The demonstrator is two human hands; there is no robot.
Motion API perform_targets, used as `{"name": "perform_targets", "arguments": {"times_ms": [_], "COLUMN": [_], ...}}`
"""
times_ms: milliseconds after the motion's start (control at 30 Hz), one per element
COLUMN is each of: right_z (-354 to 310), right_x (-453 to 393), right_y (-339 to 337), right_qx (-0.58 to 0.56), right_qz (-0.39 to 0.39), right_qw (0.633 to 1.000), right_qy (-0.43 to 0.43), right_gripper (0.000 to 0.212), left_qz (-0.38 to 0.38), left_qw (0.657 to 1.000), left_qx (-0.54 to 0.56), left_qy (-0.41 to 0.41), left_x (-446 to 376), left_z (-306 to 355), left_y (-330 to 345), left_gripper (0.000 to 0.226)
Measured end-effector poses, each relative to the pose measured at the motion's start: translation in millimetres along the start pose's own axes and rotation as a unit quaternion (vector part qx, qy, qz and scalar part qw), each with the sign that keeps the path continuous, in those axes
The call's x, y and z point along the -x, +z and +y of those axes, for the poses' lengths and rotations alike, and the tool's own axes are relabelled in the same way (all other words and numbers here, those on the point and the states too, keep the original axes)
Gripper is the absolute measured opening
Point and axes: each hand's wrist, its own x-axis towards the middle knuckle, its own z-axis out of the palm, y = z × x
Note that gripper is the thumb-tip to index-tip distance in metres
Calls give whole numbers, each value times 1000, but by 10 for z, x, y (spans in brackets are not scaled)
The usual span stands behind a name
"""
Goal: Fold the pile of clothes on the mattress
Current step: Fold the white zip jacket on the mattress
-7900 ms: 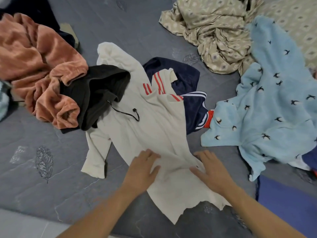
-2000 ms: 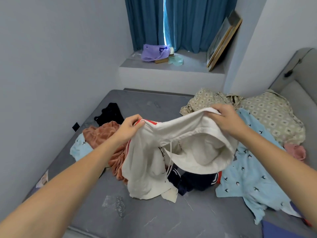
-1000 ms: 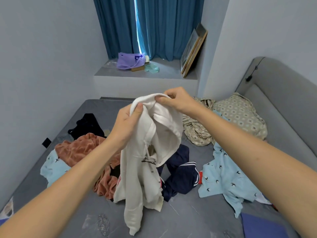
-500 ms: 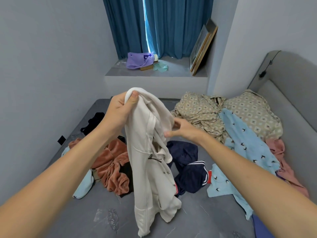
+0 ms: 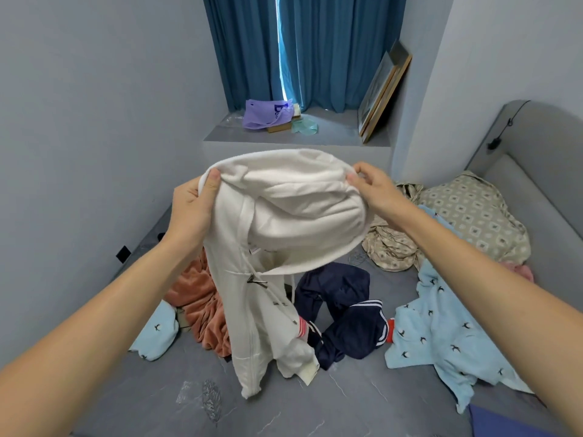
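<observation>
A white hoodie [image 5: 284, 216] hangs in the air in front of me, its hood spread wide between both hands and its body trailing down to the grey mattress [image 5: 347, 402]. My left hand [image 5: 194, 206] pinches the hood's left edge with thumb on top. My right hand [image 5: 373, 187] pinches the right edge. Below lie a navy garment with white stripes [image 5: 344, 313], a rust-orange fleece [image 5: 202, 304], a light blue bird-print garment [image 5: 441, 332] and a smaller light blue piece [image 5: 157, 334].
A beige patterned cloth [image 5: 388, 244] and matching pillow [image 5: 476, 216] lie at the right by the grey headboard [image 5: 542, 171]. A window ledge [image 5: 334, 134] behind holds a purple bag and leaning picture frames. Grey walls close in on the left.
My right hand has moved from the hoodie's middle up to the hood's right edge, and both hands have pulled apart, spreading the hood open wide.
</observation>
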Motion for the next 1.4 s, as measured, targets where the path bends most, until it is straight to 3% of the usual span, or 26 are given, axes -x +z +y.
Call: {"name": "perform_targets", "arguments": {"times_ms": [267,367,433,533,600,667,767,867,933,1033,1133,1233,1300,1400], "right_z": [-481,-565,-631,-707,-740,-737,-634,-255,99,551,756,802,745,626], "right_x": [-55,-87,-97,-125,-138,-137,-72,37,151,367,518,516,510,579], "right_y": [246,521,726,952,1008,1007,949,870,896,1107,1354,1468,1443,1329], "right_qx": [-85,-101,-101,-102,-108,-118,-178,-232,-189,-73,-28,-29,-46,-88], "right_qz": [-1,-15,-39,-47,-43,-66,-128,-112,-100,-149,-181,-164,-148,-135], "right_qw": [995,994,994,993,993,991,976,966,976,984,980,982,986,986], "right_qy": [-42,-27,-30,-28,-18,-7,6,3,24,58,83,86,68,45], "right_gripper": [16,14,14,22,26,21,15,26,38,59,45,14,26,13], "left_qz": [-6,-77,-113,-129,-139,-117,-12,36,35,32,28,32,45,73], "left_qw": [998,992,988,992,988,992,1000,999,998,996,996,996,996,995], "left_qx": [-66,-74,-74,13,58,45,24,29,48,84,84,79,72,51], "left_qy": [23,65,82,7,-19,-6,-8,-25,-27,-27,-8,7,6,-34], "left_x": [-33,75,143,197,218,224,152,57,-12,-141,-264,-383,-465,-645], "left_z": [-81,-41,1,70,67,48,12,60,168,416,665,828,864,741], "left_y": [105,229,362,495,503,484,468,424,408,396,362,276,171,-44], "left_gripper": [19,51,47,24,23,24,17,26,23,22,28,23,17,21]}}
